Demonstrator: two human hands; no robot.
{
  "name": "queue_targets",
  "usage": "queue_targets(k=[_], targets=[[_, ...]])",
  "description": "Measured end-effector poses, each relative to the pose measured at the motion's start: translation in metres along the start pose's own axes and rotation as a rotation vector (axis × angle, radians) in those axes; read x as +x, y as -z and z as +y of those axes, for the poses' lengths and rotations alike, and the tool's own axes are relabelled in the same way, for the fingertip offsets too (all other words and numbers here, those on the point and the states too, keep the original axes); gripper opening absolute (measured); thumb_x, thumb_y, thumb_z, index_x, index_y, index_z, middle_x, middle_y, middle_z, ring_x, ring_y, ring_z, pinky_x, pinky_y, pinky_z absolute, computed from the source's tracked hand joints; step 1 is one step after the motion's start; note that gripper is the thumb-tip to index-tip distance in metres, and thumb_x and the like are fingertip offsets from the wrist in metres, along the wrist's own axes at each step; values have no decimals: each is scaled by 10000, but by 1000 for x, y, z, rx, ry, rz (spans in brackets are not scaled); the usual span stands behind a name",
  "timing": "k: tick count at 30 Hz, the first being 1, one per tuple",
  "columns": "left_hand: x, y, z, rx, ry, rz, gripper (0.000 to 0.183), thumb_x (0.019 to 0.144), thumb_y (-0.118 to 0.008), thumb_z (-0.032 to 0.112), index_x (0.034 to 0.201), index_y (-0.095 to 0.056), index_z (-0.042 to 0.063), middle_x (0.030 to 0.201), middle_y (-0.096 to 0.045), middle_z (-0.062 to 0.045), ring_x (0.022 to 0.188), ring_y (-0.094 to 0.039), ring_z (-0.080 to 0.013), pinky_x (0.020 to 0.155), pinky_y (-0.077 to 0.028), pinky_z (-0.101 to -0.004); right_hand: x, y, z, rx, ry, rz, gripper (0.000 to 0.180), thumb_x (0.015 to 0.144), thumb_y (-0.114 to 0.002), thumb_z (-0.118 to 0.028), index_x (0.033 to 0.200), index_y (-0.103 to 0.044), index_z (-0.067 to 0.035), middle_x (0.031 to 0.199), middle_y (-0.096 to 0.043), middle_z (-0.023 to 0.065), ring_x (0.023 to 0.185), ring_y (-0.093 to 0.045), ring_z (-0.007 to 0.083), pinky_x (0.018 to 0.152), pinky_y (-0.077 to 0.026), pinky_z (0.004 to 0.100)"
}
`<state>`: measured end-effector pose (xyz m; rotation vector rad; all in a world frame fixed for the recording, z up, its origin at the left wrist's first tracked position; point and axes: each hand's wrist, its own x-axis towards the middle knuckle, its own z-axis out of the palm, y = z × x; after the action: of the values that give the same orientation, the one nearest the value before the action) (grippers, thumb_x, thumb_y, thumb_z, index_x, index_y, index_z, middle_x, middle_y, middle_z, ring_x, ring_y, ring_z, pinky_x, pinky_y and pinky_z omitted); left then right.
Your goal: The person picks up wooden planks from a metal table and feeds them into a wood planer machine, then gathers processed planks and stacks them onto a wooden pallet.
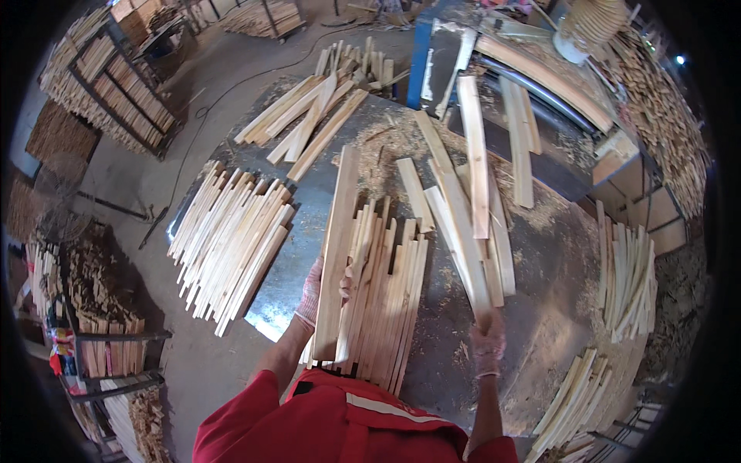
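Observation:
In a white-and-red knitted glove, my left hand grips a wide wooden board near its middle, with fingertips showing on its right edge. The board slants up over a row of narrow wooden strips lying side by side before me. My right hand, gloved too, has its fingers around the near end of a long wooden board. That board lies among several loose boards, one of them a pale board reaching back toward a machine. My right fingertips are partly blurred.
Another row of strips lies left on the metal table. Loose boards and sawdust are farther back. At the back right stands a machine with a metal roller. More strips lie right; a loaded rack stands left.

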<state>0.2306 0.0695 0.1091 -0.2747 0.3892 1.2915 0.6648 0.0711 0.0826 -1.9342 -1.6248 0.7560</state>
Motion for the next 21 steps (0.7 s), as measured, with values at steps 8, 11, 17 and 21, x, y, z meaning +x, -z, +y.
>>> queue_targets(k=[8, 11, 17, 21], targets=[[9, 29, -41, 882, -354, 249, 419, 945, -682, 458, 1124, -621, 84, 922, -629, -12, 812, -622, -142, 728, -546, -287, -94, -92, -179, 283, 315, -315, 699, 924, -675, -228, 1498, -369, 26, 1334, -580, 260, 1152, -631, 356, 950, -525, 442], [-15, -7, -59, 694, -208, 209, 562, 979, -562, 572, 1249, -603, 81, 1011, -636, -41, 929, -615, -186, 876, -534, -353, -122, -125, -209, -334, 523, -333, 775, 980, -524, -453, 1525, -286, 43, 1431, -473, 322, 1320, -491, 446, 1117, -388, 477], [-43, 24, -1, 620, -101, 128, 555, 945, -631, 492, 1286, -575, 57, 1098, -684, -128, 993, -680, -282, 846, -591, -430, -109, -130, -214, -1, 595, -681, 753, 951, -571, -455, 1508, -341, -3, 1532, -372, 237, 1410, -377, 410, 1148, -362, 467], [-37, 1, -1, 426, -32, 162, 625, 918, -676, 392, 1409, -474, 62, 1181, -659, -181, 987, -687, -338, 851, -603, -465, -87, -116, -239, 90, 589, -693, 658, 912, -634, -356, 1433, -443, -3, 1445, -451, 197, 1321, -454, 391, 1102, -409, 462]])
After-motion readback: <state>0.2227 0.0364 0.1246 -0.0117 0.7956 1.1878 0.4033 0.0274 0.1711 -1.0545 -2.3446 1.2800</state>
